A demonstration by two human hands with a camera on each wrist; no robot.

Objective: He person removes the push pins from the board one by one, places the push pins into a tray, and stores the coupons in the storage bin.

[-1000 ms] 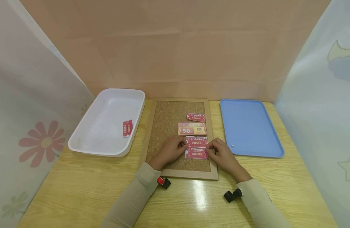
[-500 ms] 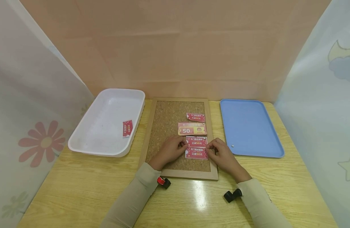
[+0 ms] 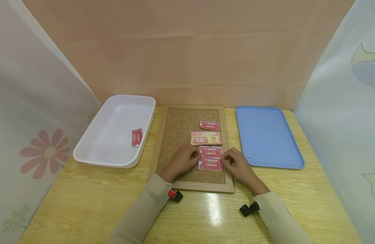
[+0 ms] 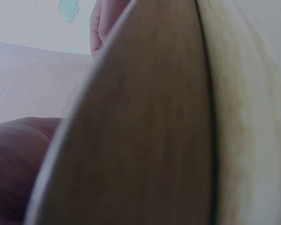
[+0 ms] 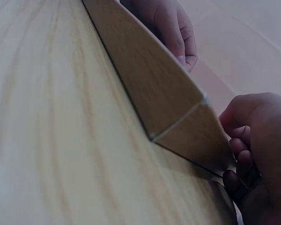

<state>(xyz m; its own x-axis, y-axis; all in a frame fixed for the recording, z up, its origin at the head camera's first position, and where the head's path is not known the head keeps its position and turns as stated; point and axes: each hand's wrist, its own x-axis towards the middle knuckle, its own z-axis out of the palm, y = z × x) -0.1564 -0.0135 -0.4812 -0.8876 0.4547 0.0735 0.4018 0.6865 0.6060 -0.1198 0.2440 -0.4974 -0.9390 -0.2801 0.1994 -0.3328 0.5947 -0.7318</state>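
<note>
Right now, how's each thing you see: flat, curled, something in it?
White tub: one coupon inside
Blue tray: holds small silver thing
Cork board: flat, four coupons on it
Top coupon: slightly curled
Lowest coupon: flat, between hands
Left hand: curled at that coupon's upper left
Right hand: curled at its upper right

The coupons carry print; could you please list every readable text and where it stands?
"立减50元": top coupon, third coupon, bottom coupon, sideways coupon in the white tray.
"无门槛优惠券": third coupon, bottom coupon.
"50": large coupon.
Other print is too small or blurred.
</note>
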